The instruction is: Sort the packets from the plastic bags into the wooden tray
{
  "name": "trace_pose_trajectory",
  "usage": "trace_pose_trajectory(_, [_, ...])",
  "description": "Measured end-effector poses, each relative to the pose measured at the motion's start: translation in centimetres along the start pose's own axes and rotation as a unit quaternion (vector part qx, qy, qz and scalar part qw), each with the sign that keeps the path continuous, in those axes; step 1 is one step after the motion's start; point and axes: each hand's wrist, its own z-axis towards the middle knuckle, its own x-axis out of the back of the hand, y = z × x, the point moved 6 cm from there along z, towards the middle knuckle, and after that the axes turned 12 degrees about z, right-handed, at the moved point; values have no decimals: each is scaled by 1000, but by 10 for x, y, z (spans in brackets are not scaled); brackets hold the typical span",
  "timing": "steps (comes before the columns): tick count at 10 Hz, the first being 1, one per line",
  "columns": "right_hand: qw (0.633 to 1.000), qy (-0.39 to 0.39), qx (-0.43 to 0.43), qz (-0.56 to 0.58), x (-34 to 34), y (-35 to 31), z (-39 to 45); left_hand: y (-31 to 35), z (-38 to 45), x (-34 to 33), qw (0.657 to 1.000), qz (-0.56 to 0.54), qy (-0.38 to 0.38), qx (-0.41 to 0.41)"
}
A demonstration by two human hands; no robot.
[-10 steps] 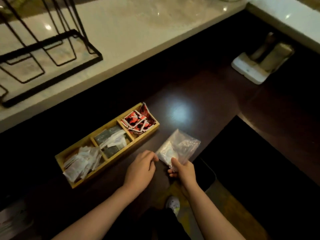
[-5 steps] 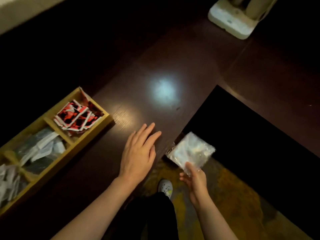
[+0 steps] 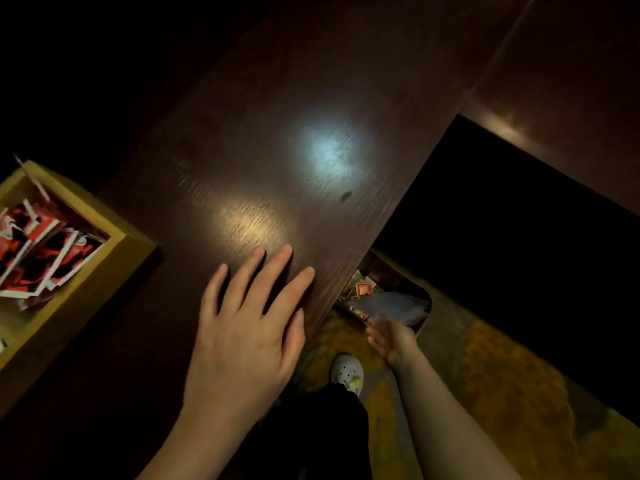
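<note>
The wooden tray (image 3: pixel 129 251) sits on the dark table at the left edge of the view, mostly cut off. Its one visible compartment holds several red-and-white packets (image 3: pixel 41 249). My left hand (image 3: pixel 247 329) lies flat on the table near its front edge, fingers spread, holding nothing. My right hand (image 3: pixel 393 337) is below the table edge, blurred, just under a clear plastic bag (image 3: pixel 389 304). The bag lies over the mouth of a bin on the floor. The thumb seems to touch the bag's corner, but the blur hides whether the hand grips it.
The dark wooden table (image 3: pixel 277 133) runs diagonally with two light reflections on it. The bin (image 3: pixel 426 308) beneath its edge holds torn red wrappers (image 3: pixel 363 291). A white shoe (image 3: pixel 348 372) stands on the yellowish floor. A black area fills the right.
My right hand has carried the plastic bag off the table and down to the bin. My left hand went from curled to flat on the table. The view swung right, so the tray slid left.
</note>
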Motion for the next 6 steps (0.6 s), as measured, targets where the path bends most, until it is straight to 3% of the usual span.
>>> trace_pose_trajectory(3, [999,10,-40,10,22,1,28,0,0,0,1000,1,21,2])
trace_pose_trajectory(4, [998,25,58,27,22,-23,-2,-1,0,2,1000,-4,25,4])
trace_pose_trajectory(5, [967,-20,248,48,5,-79,-76,0,-1,2,999,-1,38,-2])
trace_pose_trajectory(6, [899,-113,417,68,-14,-140,-202,0,0,6,999,-14,29,6])
